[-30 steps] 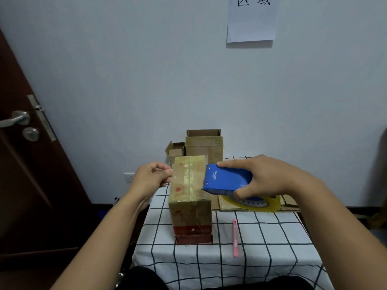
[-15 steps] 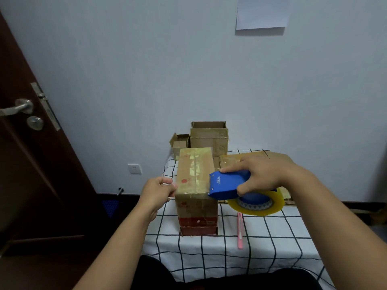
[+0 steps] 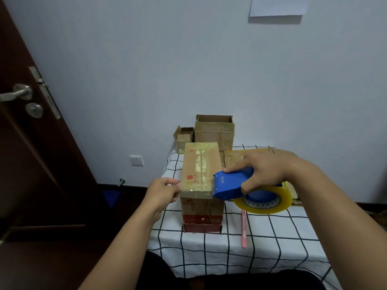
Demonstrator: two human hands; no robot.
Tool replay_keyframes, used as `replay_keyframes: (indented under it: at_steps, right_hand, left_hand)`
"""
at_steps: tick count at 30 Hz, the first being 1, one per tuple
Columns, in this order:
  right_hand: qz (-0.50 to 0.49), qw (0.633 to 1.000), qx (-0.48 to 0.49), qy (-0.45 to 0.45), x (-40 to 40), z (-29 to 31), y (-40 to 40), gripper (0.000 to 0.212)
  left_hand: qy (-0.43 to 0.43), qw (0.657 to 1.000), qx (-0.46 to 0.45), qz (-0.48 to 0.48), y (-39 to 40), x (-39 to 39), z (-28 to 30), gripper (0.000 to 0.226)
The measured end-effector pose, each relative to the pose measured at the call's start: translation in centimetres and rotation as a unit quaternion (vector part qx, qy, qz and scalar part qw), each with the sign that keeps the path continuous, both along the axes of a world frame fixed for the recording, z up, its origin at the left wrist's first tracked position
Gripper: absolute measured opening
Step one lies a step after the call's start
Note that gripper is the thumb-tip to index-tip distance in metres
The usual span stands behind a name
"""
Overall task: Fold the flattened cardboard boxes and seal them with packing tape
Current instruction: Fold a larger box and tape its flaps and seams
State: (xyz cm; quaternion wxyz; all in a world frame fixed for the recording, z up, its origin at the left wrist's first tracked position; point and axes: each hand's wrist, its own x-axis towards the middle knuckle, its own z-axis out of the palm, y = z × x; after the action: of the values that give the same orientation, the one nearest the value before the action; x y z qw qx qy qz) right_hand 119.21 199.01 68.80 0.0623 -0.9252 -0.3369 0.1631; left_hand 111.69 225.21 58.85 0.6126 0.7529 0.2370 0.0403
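Tall box (image 3: 201, 185) stands folded at table (image 3: 272, 243) centre, top flaps down; right hand (image 3: 266, 170) clasps the blue tape dispenser (image 3: 232, 185) at its 3 o'clock top edge, left hand (image 3: 165, 191) pinches what looks like the tape end at 9 o'clock. Judged: cross-strip underway, cut pending. Open boxes (image 3: 213, 130) at 12 o'clock unsealed; flat cardboard (image 3: 234, 159) at 1 o'clock unfolded.

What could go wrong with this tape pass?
1. The left hand pinches the tape end just off the tall cardboard box; a slip could leave the strip loose.
2. The right hand pulls the blue tape dispenser sideways near the top, which might tip the box.
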Motion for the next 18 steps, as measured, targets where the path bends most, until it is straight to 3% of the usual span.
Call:
replay_keyframes:
  at_steps: [7, 9, 11, 13, 15, 18]
  right_hand:
    - [0.000, 1.000, 0.006, 0.021, 0.7, -0.7, -0.2, 0.063]
    - [0.003, 1.000, 0.015, 0.025, 0.8, -0.9, -0.3, 0.062]
    - [0.006, 1.000, 0.021, 0.020, 0.9, -1.1, -0.4, 0.062]
    - [0.008, 0.999, 0.027, 0.023, 0.9, -1.1, -0.4, 0.062]
    - [0.005, 0.999, 0.031, 0.029, 1.0, -1.1, -0.4, 0.063]
    - [-0.001, 0.999, 0.036, 0.035, 0.9, -1.4, -0.4, 0.064]
  left_hand:
    - [0.043, 0.999, -0.003, -0.001, -0.3, -0.3, 0.0, 0.018]
    - [0.013, 0.994, 0.101, 0.023, -0.6, -0.5, -1.0, 0.029]
    - [-0.120, 0.951, 0.281, 0.053, -1.6, -1.7, -1.7, 0.036]
    - [-0.251, 0.868, 0.428, -0.022, -3.1, -2.7, -2.4, 0.039]
    - [-0.271, 0.793, 0.533, -0.120, -4.1, -2.6, -3.6, 0.049]
    - [-0.247, 0.743, 0.601, -0.162, -4.6, -1.5, -5.0, 0.056]
